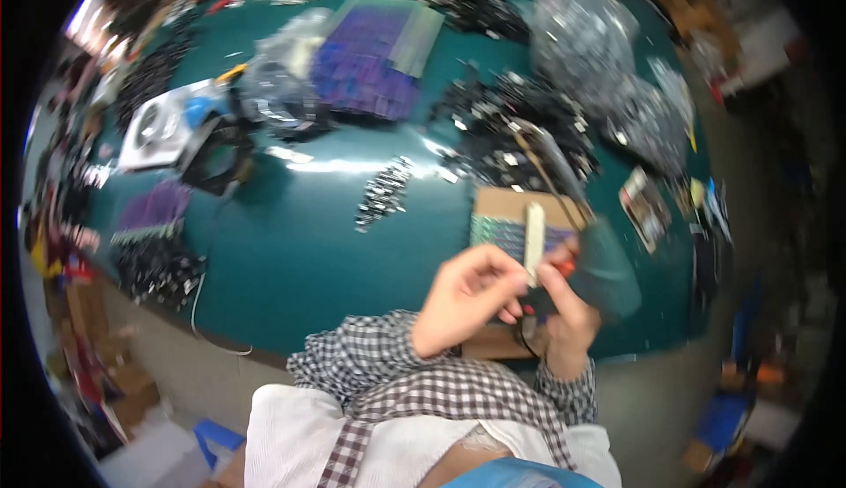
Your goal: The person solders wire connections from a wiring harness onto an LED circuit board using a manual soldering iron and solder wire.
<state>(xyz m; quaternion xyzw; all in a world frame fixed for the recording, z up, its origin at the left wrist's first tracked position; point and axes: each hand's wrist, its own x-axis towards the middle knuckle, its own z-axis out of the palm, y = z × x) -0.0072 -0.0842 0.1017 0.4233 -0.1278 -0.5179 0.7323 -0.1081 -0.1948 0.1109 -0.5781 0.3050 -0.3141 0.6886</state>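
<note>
Both my hands meet over the table's near edge, right of the middle. My left hand [471,298] is pinched, thumb against forefinger; whatever lies between the tips is too small to make out. Close against it, my right hand [568,312] is also closed, with a small orange-red piece [565,268] showing by its fingers. The rest of what it grips is hidden. A narrow cream-coloured strip [534,232] stands just beyond my fingertips. Behind that lies a brown cardboard piece [502,201] with rows of thin green and purple strips on it.
Small shiny metal pieces [384,193] lie mid-table. Beyond the cardboard spreads a heap of black parts [520,135]. Clear plastic bags [586,34] stand far right; purple packets [366,69] lie at the back. A black tape roll [216,155] and white cable [198,312] are left.
</note>
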